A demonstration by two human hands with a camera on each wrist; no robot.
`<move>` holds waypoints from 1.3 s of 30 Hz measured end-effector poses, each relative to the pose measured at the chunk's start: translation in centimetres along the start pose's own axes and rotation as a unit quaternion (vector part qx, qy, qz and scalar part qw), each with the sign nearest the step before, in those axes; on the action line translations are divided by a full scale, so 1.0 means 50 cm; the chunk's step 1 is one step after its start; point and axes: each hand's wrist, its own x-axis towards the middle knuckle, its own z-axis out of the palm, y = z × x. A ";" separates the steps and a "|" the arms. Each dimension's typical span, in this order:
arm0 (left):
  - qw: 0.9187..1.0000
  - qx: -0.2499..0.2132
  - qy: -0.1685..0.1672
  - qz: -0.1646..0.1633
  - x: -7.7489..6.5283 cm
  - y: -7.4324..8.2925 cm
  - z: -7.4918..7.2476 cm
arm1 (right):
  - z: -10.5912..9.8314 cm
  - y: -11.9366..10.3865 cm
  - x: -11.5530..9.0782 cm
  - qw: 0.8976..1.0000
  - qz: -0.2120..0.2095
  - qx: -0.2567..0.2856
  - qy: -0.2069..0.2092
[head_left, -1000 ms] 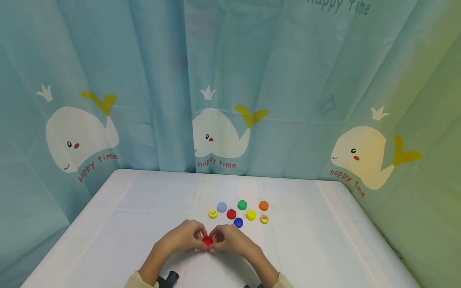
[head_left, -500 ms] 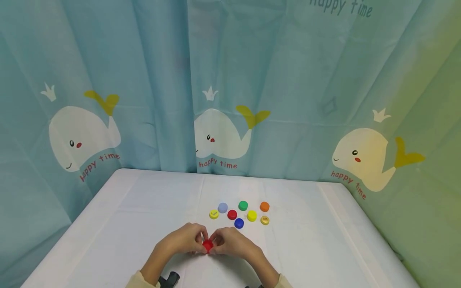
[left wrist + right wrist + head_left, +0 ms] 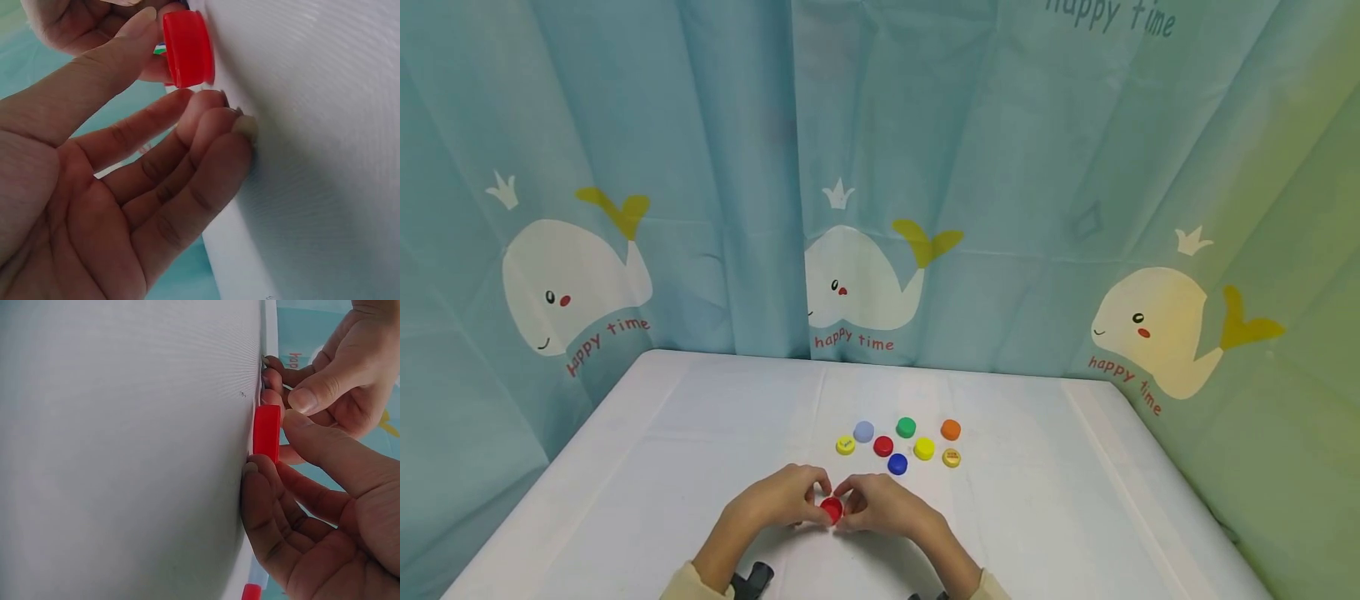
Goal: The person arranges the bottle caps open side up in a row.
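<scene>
Eight caps (image 3: pixel 883 446) lie on the table (image 3: pixel 700 433) behind the single cap (image 3: pixel 831 510) between the hands (image 3: pixel 786 497) (image 3: pixel 886 504).

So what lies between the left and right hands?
A red cap is between the left hand and the right hand; the head view shows it.

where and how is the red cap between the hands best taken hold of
The red cap is probably best pinched by its side wall, coming from left and right: it's round and lies flat on the table, so that wall stands upright.
</scene>
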 end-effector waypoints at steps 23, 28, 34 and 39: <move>0.996 0.035 0.081 -0.032 0.003 0.007 -0.004 | -0.028 0.004 -0.010 0.996 0.006 -0.025 0.085; 0.997 0.024 0.070 -0.028 -0.001 0.007 -0.003 | -0.029 0.007 -0.007 0.993 0.002 -0.028 0.119; 0.996 0.026 0.073 -0.041 -0.003 0.008 -0.008 | -0.030 0.000 0.005 0.988 0.001 -0.038 0.147; 0.996 0.025 0.071 -0.043 0.001 0.009 -0.014 | -0.037 0.000 0.015 0.984 0.016 -0.069 0.163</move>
